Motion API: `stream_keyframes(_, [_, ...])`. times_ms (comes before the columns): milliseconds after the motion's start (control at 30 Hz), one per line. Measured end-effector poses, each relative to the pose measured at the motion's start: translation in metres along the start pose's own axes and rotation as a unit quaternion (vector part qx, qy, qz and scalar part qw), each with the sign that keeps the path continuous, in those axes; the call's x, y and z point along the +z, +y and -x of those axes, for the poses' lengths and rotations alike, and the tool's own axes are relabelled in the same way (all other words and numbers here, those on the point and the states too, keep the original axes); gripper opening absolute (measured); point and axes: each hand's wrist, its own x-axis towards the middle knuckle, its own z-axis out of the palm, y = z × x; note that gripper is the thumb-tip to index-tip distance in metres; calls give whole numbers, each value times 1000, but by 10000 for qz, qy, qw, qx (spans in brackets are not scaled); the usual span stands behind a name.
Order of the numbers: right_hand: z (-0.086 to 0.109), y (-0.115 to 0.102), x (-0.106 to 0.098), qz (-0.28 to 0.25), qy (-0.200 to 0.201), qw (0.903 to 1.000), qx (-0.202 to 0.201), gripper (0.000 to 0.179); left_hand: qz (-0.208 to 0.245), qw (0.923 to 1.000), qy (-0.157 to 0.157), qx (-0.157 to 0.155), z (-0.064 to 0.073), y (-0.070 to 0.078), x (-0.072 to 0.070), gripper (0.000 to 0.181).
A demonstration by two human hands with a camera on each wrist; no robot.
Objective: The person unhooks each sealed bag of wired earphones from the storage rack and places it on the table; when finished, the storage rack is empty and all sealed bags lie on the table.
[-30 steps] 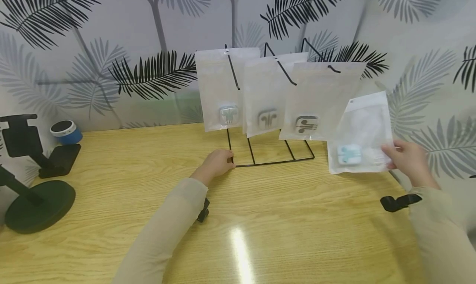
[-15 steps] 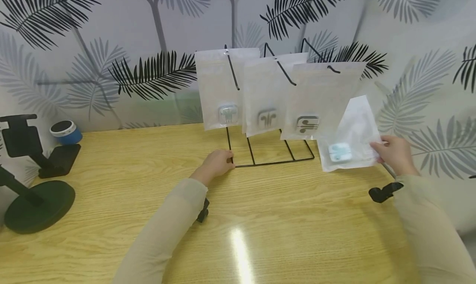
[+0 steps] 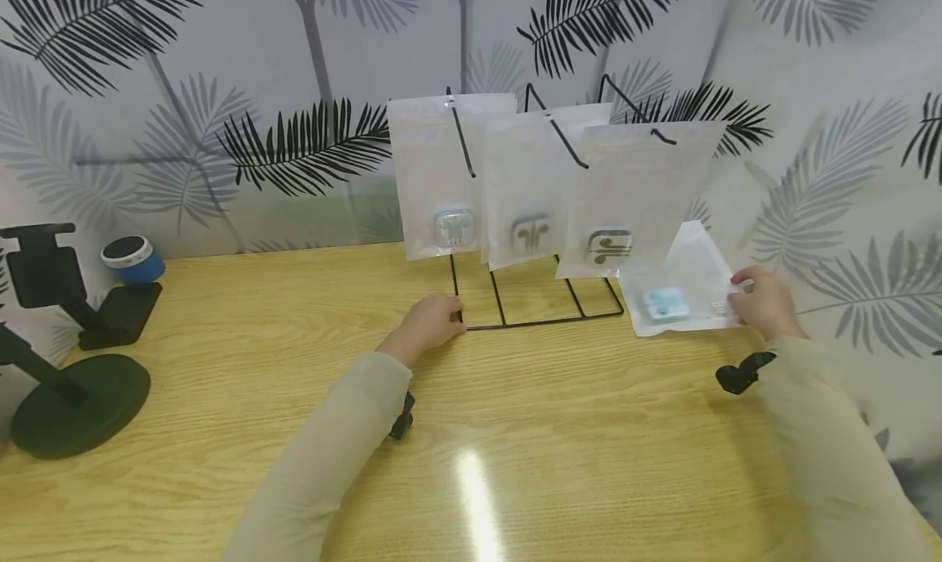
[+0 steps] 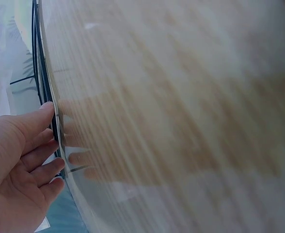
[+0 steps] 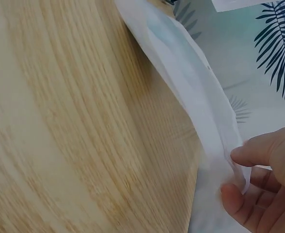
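Note:
The black wire display rack (image 3: 545, 324) stands on the table, and my left hand (image 3: 427, 323) grips its front left corner. In the left wrist view the thumb and fingers (image 4: 38, 128) close around the wire. My right hand (image 3: 767, 303) pinches the right edge of a white translucent bag (image 3: 695, 310) holding pale blue earphones in a clear case (image 3: 666, 303). That bag lies low over the table, right of the rack, its upper part tipped back. Three similar bags hang from the rack's hooks: a left one (image 3: 434, 161), a middle one (image 3: 518, 186) and a right one (image 3: 633, 190).
At the left are a black phone stand (image 3: 47, 276), a blue round speaker (image 3: 132, 261) and a dark green round base (image 3: 81, 406). A leaf-patterned curtain (image 3: 294, 218) rises behind the wooden table (image 3: 559, 431). The table's right edge runs close by the right hand.
My right hand has moved left and slightly up in the view, taking the bag leftward and tilting it down flatter near the table. The left hand and rack have stayed put.

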Motion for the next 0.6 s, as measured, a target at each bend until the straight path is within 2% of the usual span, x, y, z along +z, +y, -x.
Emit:
stream_keyframes(100, [-3, 1, 3, 78, -101, 9999, -109, 21, -3, 10000, 16, 8, 0, 0, 0, 45])
stream_keyframes(300, [-15, 2, 8, 223, -85, 9987, -441, 23, 6, 10000, 21, -48, 0, -2, 0, 46])
stream_keyframes(433, [-22, 0, 13, 282, -198, 9987, -387, 26, 38, 10000, 11, -37, 0, -2, 0, 47])
stream_keyframes(600, [-28, -5, 19, 231, -410, 9989, -25, 31, 42, 10000, 24, 34, 1, -1, 0, 46])
